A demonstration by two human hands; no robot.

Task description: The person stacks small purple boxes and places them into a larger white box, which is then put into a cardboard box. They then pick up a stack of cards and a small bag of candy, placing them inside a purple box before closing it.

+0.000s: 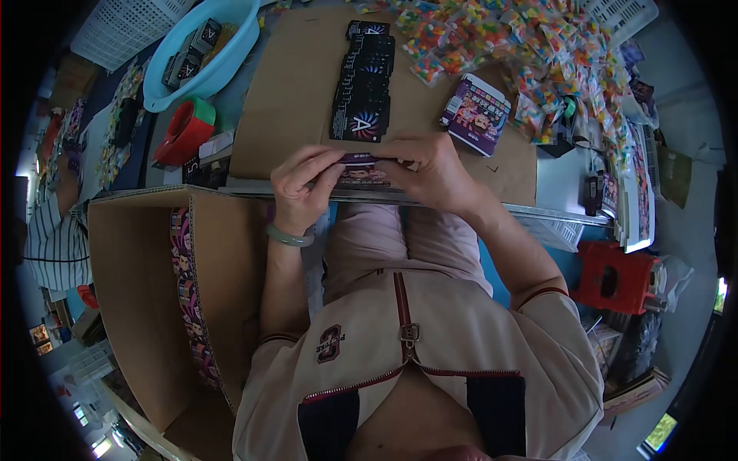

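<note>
Between my two hands, at the table's front edge, is a small purple printed box (360, 160). My left hand (304, 180), with a green bangle at its wrist, pinches the box's left end. The fingers of my right hand (427, 169) close on its right end. Just beyond my hands lies an overlapping row of black cards (363, 92) with a starburst print. To the right of the row, a flat purple printed box (478, 115) rests on the brown cardboard sheet (288, 84).
Many small bags of colourful pieces (530, 46) heap at the back right. A blue basin (157, 88) holds black packs at the back left, near a red and green tape dispenser (187, 131). An open carton (138, 307) with printed boxes stands at my left. A red stool (607, 276) is at the right.
</note>
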